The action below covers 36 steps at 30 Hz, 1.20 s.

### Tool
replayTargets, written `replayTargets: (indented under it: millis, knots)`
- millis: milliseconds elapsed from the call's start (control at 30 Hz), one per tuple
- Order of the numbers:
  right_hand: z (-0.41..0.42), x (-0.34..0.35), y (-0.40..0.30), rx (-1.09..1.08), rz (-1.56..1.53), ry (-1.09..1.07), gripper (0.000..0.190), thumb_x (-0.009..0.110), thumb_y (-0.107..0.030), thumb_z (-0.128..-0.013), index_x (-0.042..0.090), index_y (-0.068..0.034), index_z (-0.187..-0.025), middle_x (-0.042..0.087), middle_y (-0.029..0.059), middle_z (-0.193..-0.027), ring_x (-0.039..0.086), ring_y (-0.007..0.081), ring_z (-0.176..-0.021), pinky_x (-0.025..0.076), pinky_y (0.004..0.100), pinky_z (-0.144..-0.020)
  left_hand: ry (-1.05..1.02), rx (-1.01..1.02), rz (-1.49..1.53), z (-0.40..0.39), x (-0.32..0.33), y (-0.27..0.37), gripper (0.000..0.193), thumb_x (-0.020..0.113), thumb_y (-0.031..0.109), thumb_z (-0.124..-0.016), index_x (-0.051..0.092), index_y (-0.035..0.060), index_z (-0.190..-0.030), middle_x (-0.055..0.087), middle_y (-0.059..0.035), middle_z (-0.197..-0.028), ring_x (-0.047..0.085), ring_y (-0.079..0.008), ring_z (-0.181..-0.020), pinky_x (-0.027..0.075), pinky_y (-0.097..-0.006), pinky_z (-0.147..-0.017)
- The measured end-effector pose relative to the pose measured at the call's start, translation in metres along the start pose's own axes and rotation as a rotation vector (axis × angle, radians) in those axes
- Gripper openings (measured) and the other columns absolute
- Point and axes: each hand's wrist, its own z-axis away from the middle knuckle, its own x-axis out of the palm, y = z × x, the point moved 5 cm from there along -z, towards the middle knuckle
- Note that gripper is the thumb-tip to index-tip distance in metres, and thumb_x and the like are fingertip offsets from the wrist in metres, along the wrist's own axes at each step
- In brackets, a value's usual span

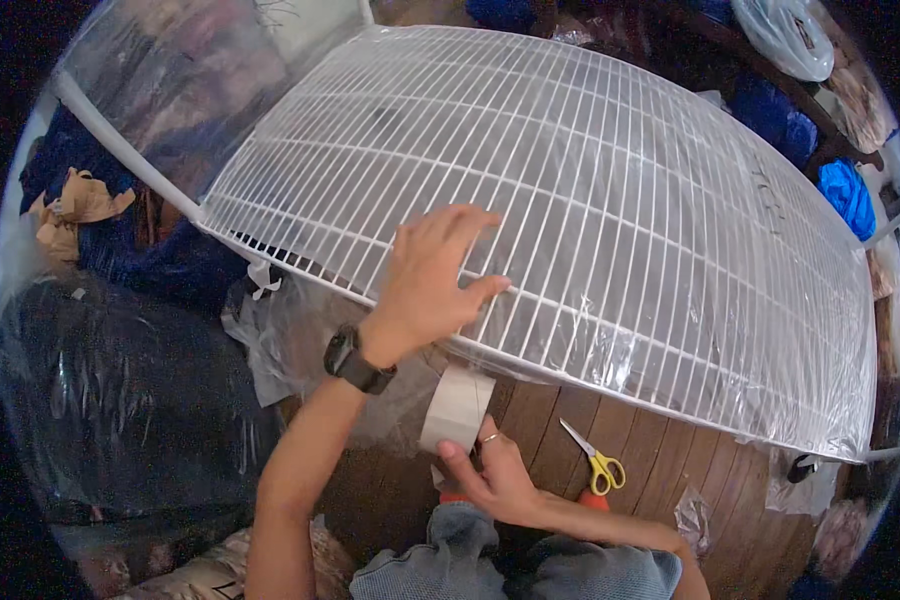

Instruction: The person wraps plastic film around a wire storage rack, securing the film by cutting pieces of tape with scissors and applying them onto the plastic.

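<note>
My left hand (431, 281), with a dark watch on its wrist, lies spread over the near edge of a white wire rack (525, 172). Clear plastic film (611, 352) covers much of the rack. Below that edge, my right hand (491, 469) grips a wide roll of pale tape (457, 409) between thumb and fingers. Scissors with yellow handles (606, 471) rest on the wooden floor to the right of the roll, blades parted slightly.
A dark bundle wrapped in plastic (120, 397) stands at the left. Crumpled brown paper (79, 206) lies behind it. A bright blue plastic bag (847, 199) is at the far right. Crumpled clear film (692, 517) lies on the floor (660, 442).
</note>
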Motion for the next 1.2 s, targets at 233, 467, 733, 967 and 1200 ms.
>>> replayTargets:
  millis: [233,467,733,967,1200]
  knots:
    - [0.003,-0.003,0.021,0.011,0.116,-0.037,0.032,0.058,-0.018,-0.084,0.045,0.006,-0.101,0.051,0.0244,-0.090,0.053,0.0391,-0.078,0.043,0.0420,-0.070,-0.153,0.259,-0.278,0.003,0.028,0.037,0.065,0.044,0.041,-0.087,0.024,0.0064,-0.137,0.020,-0.0157,-0.143,0.014,-0.0328,-0.133,0.009,-0.0475,-0.107]
    - [0.012,-0.042,0.014,-0.162,0.354,0.066,0.042,0.060,-0.017,-0.081,0.045,0.002,-0.116,0.043,0.0251,-0.109,0.048,0.0389,-0.095,0.043,0.0394,-0.081,-0.367,0.193,-0.304,0.006,0.049,0.032,0.069,0.029,0.052,-0.089,0.014,0.0082,-0.140,0.006,-0.0175,-0.145,0.002,-0.0357,-0.134,0.003,-0.0497,-0.106]
    - [0.177,-0.168,0.180,0.520,1.278,-0.078,0.036,0.060,-0.019,-0.075,0.048,-0.006,-0.107,0.057,0.0191,-0.091,0.054,0.0345,-0.086,0.044,0.0435,-0.076,-0.359,0.144,-0.354,0.008,0.041,0.029,0.073,0.026,0.057,-0.087,0.012,0.0075,-0.140,0.006,-0.0199,-0.144,0.002,-0.0368,-0.134,0.003,-0.0498,-0.106]
    - [0.197,-0.177,0.196,0.435,1.239,-0.075,0.045,0.063,-0.023,-0.074,0.045,-0.006,-0.111,0.059,0.0193,-0.083,0.058,0.0348,-0.075,0.047,0.0450,-0.066,0.457,-0.052,-0.044,0.096,-0.020,0.025,0.063,0.049,0.030,-0.087,0.019,0.0068,-0.137,0.025,-0.0207,-0.136,0.023,-0.0329,-0.126,0.021,-0.0460,-0.101]
    - [0.165,-0.223,0.225,0.562,0.725,-0.502,0.043,0.067,-0.021,-0.072,0.049,-0.001,-0.105,0.056,0.0126,-0.063,0.058,0.0212,-0.063,0.047,0.0312,-0.057,0.054,-0.614,1.308,0.144,0.074,0.002,0.068,0.058,0.008,-0.083,0.015,0.0045,-0.135,0.038,-0.0145,-0.125,0.045,-0.0195,-0.110,0.041,-0.0328,-0.088]
